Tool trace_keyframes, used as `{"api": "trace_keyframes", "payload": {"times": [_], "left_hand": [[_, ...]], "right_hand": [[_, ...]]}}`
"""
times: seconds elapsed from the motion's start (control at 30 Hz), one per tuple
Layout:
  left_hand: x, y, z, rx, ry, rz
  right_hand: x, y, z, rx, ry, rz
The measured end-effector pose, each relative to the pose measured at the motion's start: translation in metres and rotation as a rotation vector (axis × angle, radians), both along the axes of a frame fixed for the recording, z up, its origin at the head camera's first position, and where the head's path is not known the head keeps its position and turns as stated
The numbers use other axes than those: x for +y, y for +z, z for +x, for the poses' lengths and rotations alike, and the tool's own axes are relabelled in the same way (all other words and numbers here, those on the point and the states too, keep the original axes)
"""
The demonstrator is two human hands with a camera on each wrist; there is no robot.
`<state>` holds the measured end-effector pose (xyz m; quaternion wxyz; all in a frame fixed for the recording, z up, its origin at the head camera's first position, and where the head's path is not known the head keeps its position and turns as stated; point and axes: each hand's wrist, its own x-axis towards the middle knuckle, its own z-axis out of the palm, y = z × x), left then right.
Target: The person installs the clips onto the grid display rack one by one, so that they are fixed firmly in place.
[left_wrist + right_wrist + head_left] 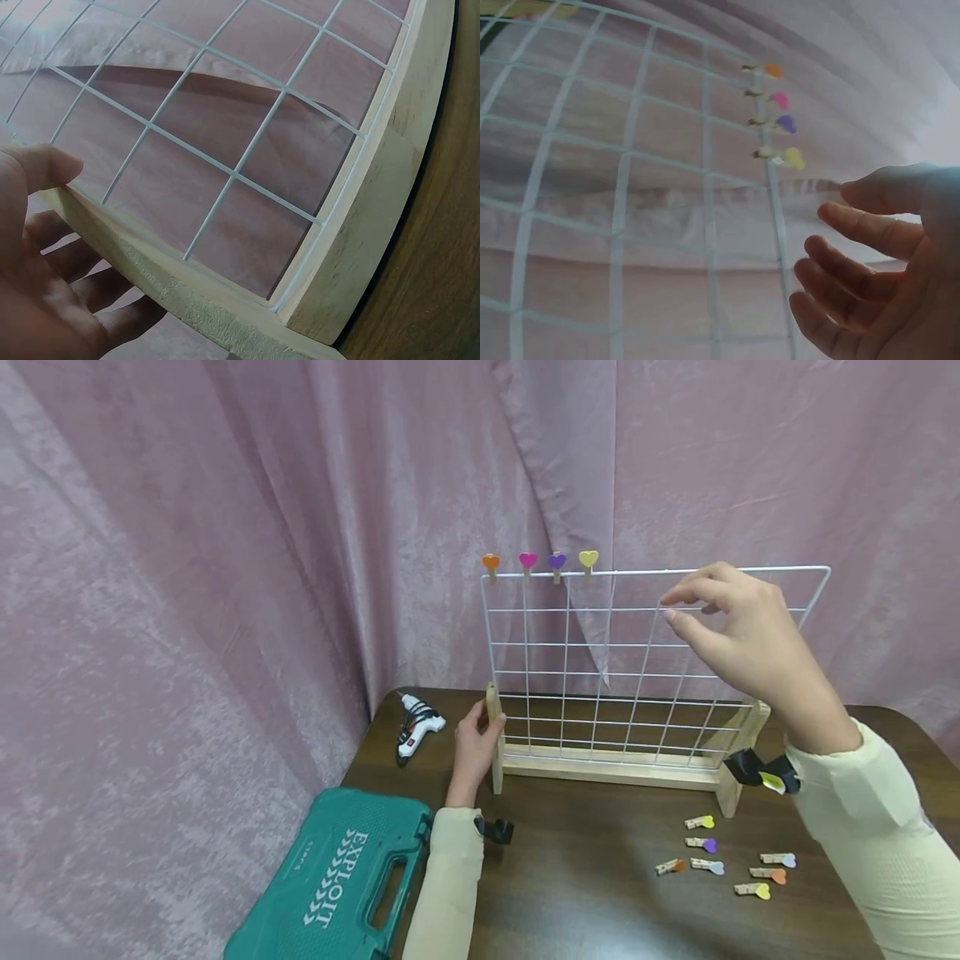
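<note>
Clips (703, 866) on and before the grid (637, 572)

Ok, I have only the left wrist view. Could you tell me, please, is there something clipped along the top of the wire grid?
Observer: Yes, four heart clips stand along the top wire.
Operator: Thank you. Is something else near there?
Observer: Yes, the right hand is raised close to that wire.
Operator: And are there also some lying loose?
Observer: Yes, seven loose clips lie on the table.
</note>
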<state>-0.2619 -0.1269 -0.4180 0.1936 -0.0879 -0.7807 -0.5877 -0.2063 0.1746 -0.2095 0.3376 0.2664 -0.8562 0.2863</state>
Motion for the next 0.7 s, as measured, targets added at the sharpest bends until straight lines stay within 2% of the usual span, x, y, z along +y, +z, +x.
{"api": "trace_keyframes", "payload": {"times": [0.2, 0.4, 0.57, 0.7], "left_hand": [[0.0, 0.003, 0.003, -0.005, 0.0, 0.0], [-0.001, 0.001, 0.003, -0.007, -0.003, 0.013], [-0.001, 0.001, 0.001, -0.008, 0.0, 0.016], [-0.001, 0.0, -0.001, -0.003, -0.007, 0.018]], "right_hand": [[0.018, -0.038, 0.0, -0.04, -0.018, 0.006], [0.034, -0.08, 0.0, -0.12, -0.05, 0.038], [0.047, -0.124, -0.003, -0.236, -0.041, 0.075], [0.059, -0.16, -0.005, -0.376, -0.01, 0.122]]}}
